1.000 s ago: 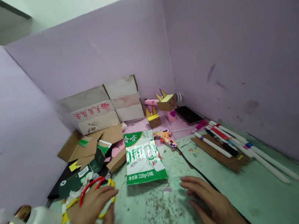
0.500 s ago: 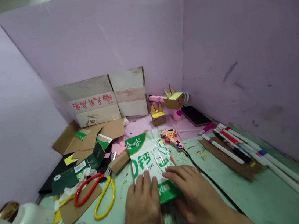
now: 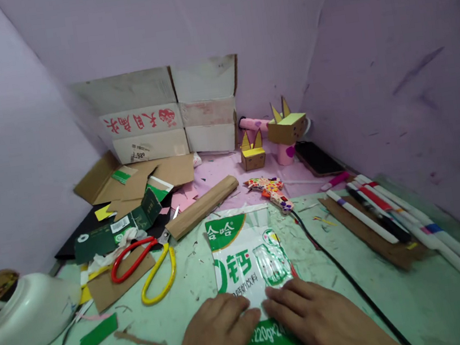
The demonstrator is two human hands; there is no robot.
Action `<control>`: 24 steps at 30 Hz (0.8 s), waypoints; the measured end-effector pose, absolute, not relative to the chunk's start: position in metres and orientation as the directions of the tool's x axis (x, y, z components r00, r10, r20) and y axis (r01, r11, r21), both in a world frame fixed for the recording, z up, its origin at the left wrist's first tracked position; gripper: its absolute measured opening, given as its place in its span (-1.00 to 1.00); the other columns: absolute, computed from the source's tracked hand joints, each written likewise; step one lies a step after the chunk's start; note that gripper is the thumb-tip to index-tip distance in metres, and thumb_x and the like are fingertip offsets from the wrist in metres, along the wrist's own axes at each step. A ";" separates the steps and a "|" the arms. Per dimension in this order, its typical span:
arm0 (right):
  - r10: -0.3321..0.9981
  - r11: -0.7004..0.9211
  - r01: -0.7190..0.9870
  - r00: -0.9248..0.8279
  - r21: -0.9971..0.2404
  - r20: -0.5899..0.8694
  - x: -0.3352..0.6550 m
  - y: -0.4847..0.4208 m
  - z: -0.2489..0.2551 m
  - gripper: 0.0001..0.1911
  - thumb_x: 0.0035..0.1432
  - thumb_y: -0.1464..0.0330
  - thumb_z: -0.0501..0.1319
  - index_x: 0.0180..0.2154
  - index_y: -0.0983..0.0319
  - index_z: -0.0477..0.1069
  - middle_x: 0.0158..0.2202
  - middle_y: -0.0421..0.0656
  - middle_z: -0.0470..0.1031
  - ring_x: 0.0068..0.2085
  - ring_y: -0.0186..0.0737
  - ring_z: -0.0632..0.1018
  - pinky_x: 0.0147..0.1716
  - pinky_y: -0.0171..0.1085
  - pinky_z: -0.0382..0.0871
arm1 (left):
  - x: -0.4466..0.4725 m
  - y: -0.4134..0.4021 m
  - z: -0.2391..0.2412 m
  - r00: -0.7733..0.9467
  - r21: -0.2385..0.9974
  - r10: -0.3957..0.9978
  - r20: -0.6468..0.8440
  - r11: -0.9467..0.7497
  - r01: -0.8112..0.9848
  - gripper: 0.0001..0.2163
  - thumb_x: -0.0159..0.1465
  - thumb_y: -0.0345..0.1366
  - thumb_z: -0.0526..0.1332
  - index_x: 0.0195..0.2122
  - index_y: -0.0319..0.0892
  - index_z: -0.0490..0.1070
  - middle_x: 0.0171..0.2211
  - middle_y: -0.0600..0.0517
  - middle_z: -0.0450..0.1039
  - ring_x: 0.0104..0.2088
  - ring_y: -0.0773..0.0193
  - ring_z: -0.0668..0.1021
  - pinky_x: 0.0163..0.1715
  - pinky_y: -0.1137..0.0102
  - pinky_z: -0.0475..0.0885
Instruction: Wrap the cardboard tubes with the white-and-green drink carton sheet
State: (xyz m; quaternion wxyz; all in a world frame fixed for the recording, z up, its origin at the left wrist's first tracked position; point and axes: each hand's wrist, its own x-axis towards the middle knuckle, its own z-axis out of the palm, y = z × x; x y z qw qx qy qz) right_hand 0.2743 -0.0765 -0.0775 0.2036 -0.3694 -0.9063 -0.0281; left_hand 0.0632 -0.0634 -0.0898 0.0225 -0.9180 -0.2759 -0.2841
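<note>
A printed white-and-green carton piece (image 3: 235, 263) lies in front of me on the green tabletop, its lettering facing up. My left hand (image 3: 221, 333) rests on its lower left part, fingers laid flat on the surface. From the other side my right hand (image 3: 305, 313) lies on the lower right part, its fingers also stretched out flat. The fingertips of both hands come close together near the middle. Beyond the piece sits a folded brown cardboard strip (image 3: 201, 208). Scissors (image 3: 169, 275) with red and yellow handles lie to the left.
Cardboard scraps (image 3: 141, 179) and a dark green box piece (image 3: 102, 239) are heaped at the left, near a white glue gun-like object (image 3: 31, 314). A patterned glue gun (image 3: 268, 187) trails a black cord (image 3: 349, 287). Markers (image 3: 373, 215), a phone (image 3: 317, 157) and cardboard animal figures (image 3: 253, 157) stand right and behind.
The carton piece has come down toward me and lies flatter, uncovering the brown strip behind it. My hands have moved lower with it, and the camera view has tilted downward.
</note>
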 end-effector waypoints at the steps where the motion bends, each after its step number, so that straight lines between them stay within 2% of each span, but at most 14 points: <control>1: 0.638 0.748 0.653 -0.659 -0.119 0.398 0.278 -0.076 -0.075 -0.77 0.04 0.41 0.19 -0.20 0.24 0.46 -0.26 -0.15 0.63 -0.40 -0.19 0.58 -0.43 -0.28 0.51 | 0.057 -0.060 -0.092 0.675 0.184 0.478 0.562 -0.868 0.461 -0.76 0.25 -0.33 0.01 -0.12 -0.23 0.37 -0.28 -0.12 0.53 -0.30 0.15 0.54 -0.36 0.28 0.51; 4: 0.602 0.798 0.557 -0.719 -0.230 0.347 0.295 -0.075 -0.066 -0.71 0.12 0.39 0.13 -0.09 0.23 0.42 -0.15 -0.15 0.60 -0.24 -0.18 0.59 -0.21 -0.26 0.51 | 0.043 -0.056 -0.100 0.659 0.301 0.429 0.618 -0.903 0.307 -0.72 0.28 -0.30 0.00 -0.08 -0.29 0.37 -0.23 -0.18 0.53 -0.23 0.13 0.50 -0.31 0.26 0.50; 6: 0.610 0.791 0.540 -0.730 -0.287 0.308 0.304 -0.073 -0.062 -0.65 0.12 0.46 0.10 -0.03 0.24 0.38 -0.07 -0.12 0.56 -0.10 -0.17 0.55 -0.05 -0.23 0.43 | 0.039 -0.056 -0.102 0.638 0.353 0.438 0.634 -0.897 0.265 -0.76 0.31 -0.32 0.02 -0.09 -0.27 0.38 -0.23 -0.15 0.53 -0.25 0.17 0.49 -0.33 0.31 0.49; 9: 0.619 0.784 0.535 -0.707 -0.314 0.343 0.308 -0.068 -0.069 -0.67 0.18 0.49 0.06 -0.03 0.24 0.38 -0.07 -0.08 0.55 -0.12 -0.16 0.53 -0.10 -0.19 0.43 | 0.041 -0.059 -0.098 0.672 0.396 0.436 0.598 -0.890 0.225 -0.82 0.33 -0.30 0.06 -0.13 -0.24 0.37 -0.22 -0.09 0.53 -0.25 0.23 0.47 -0.30 0.38 0.47; 11: 0.582 0.813 0.492 -0.677 -0.311 0.450 0.305 -0.067 -0.082 -0.72 0.29 0.42 -0.01 -0.09 0.21 0.42 -0.15 -0.10 0.58 -0.21 -0.18 0.52 -0.21 -0.19 0.46 | 0.045 -0.059 -0.094 0.731 0.367 0.387 0.562 -0.909 0.200 -0.80 0.36 -0.28 0.01 -0.16 -0.22 0.37 -0.22 -0.06 0.53 -0.25 0.25 0.46 -0.28 0.40 0.44; 13: 0.564 0.826 0.469 -0.660 -0.313 0.497 0.300 -0.069 -0.097 -0.69 0.34 0.38 -0.07 -0.10 0.25 0.42 -0.16 -0.10 0.58 -0.20 -0.20 0.50 -0.23 -0.21 0.45 | 0.049 -0.059 -0.090 0.778 0.277 0.348 0.523 -0.933 0.232 -0.80 0.37 -0.32 -0.02 -0.18 -0.21 0.38 -0.22 -0.02 0.53 -0.28 0.25 0.46 -0.32 0.38 0.42; 17: 0.580 0.813 0.488 -0.637 -0.318 0.508 0.299 -0.075 -0.105 -0.67 0.36 0.38 -0.08 -0.07 0.25 0.43 -0.15 -0.13 0.59 -0.20 -0.27 0.50 -0.24 -0.27 0.46 | 0.055 -0.057 -0.081 0.835 0.091 0.342 0.431 -0.937 0.337 -0.81 0.35 -0.41 -0.01 -0.16 -0.20 0.38 -0.20 0.03 0.53 -0.39 0.27 0.45 -0.41 0.37 0.38; 19: 0.588 0.808 0.502 -0.652 -0.309 0.478 0.301 -0.076 -0.097 -0.67 0.36 0.37 -0.08 -0.07 0.21 0.44 -0.12 -0.18 0.59 -0.20 -0.30 0.52 -0.21 -0.30 0.47 | 0.058 -0.056 -0.078 0.855 0.069 0.359 0.374 -0.930 0.360 -0.79 0.34 -0.43 -0.02 -0.15 -0.20 0.38 -0.20 0.04 0.53 -0.40 0.29 0.45 -0.41 0.40 0.38; 21: 0.586 0.810 0.507 -0.711 -0.294 0.389 0.303 -0.076 -0.086 -0.67 0.35 0.38 -0.07 -0.05 0.19 0.43 -0.06 -0.22 0.56 -0.18 -0.30 0.54 -0.18 -0.31 0.48 | 0.060 -0.056 -0.076 0.858 0.065 0.370 0.357 -0.926 0.372 -0.78 0.34 -0.45 -0.03 -0.16 -0.18 0.39 -0.21 0.07 0.54 -0.42 0.30 0.45 -0.41 0.40 0.39; 24: 0.600 0.798 0.530 -0.744 -0.288 0.295 0.303 -0.077 -0.078 -0.67 0.34 0.41 -0.05 -0.02 0.18 0.42 -0.03 -0.24 0.54 -0.16 -0.32 0.57 -0.15 -0.33 0.50 | 0.061 -0.055 -0.076 0.816 0.095 0.377 0.438 -0.922 0.375 -0.78 0.35 -0.45 -0.04 -0.19 -0.18 0.40 -0.26 0.09 0.55 -0.40 0.31 0.47 -0.37 0.38 0.39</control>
